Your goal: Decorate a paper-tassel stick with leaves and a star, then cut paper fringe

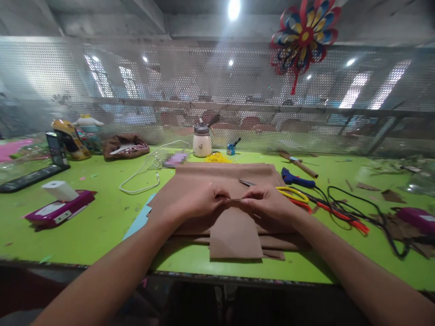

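Note:
In the middle of the table, both my hands pinch the top edge of a small brown paper piece (235, 240), which looks folded or curled where I hold it. My left hand (207, 199) has thumb and fingertips closed on the left end of that edge. At the right end, my right hand (267, 201) pinches in the same way. Underneath lies a stack of larger brown sheets (190, 181). Beside my right hand are scissors with yellow handles (299, 194), their blade tips resting over the sheets. Part of the handles is hidden behind the hand.
Right of the stack lie a blue glue gun (299, 178), an orange-red tool (343, 217) and black cables. A purple power strip (61, 210) with a white plug stands left. Behind are a pale bottle (202, 144), a small blue jar (231, 149) and yellow strands (218, 157).

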